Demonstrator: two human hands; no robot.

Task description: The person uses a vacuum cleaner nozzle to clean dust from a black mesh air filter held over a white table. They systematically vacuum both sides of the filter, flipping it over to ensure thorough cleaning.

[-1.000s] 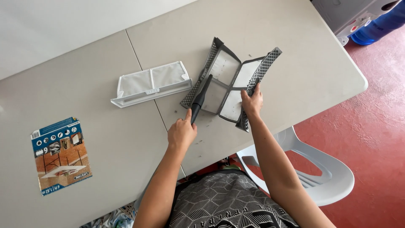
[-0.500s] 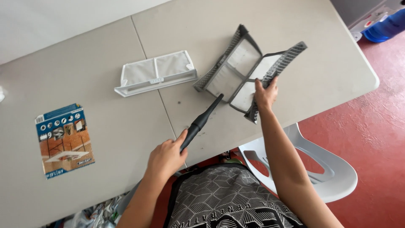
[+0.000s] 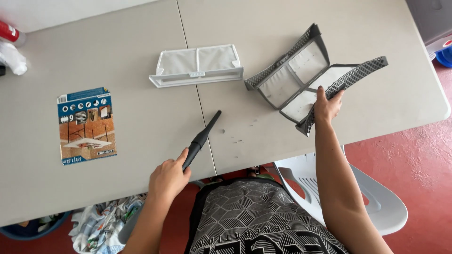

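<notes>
My left hand (image 3: 168, 178) grips the thick end of a black tapered nozzle (image 3: 202, 138), which lies on the grey table (image 3: 132, 127) pointing up and to the right. Over to the right, my right hand (image 3: 326, 104) holds the near edge of a grey hinged mesh filter (image 3: 301, 75) that stands spread like a book. A white mesh filter (image 3: 197, 66) lies flat on the table behind the nozzle, apart from both hands.
A blue and orange printed card (image 3: 86, 124) lies at the left. A white crumpled thing (image 3: 12, 56) and a red item (image 3: 7, 32) sit at the far left corner. A white plastic chair (image 3: 376, 202) stands below right on the red floor. Cloth lies under the table.
My left hand has drawn the black nozzle away from the grey filter, down and left to the table's near edge. My right hand keeps hold of the filter.
</notes>
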